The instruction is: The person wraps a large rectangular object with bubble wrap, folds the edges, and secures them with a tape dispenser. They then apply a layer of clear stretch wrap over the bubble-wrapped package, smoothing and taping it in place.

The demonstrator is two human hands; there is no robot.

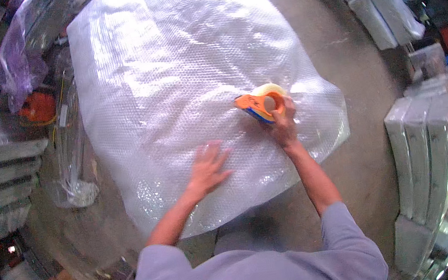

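A large sheet of clear bubble wrap (175, 107) spreads out in front of me, creased in places, and what lies under it is hidden. My left hand (209, 168) rests on its near part with the fingers spread, holding nothing. To the right and farther off, my right hand (283, 124) grips an orange and blue tape dispenser (256, 104) that carries a roll of pale tape (269, 88). The dispenser's front end points left, just over the wrap. Whether it touches the sheet I cannot tell.
Wrapped flat packs (422, 141) stand along the right, with more white packages (387, 13) at the far right. On the left are stacked wrapped pieces (11, 160), an orange object (38, 107) and purple plastic film (19, 64). Concrete floor (345, 58) surrounds the wrap.
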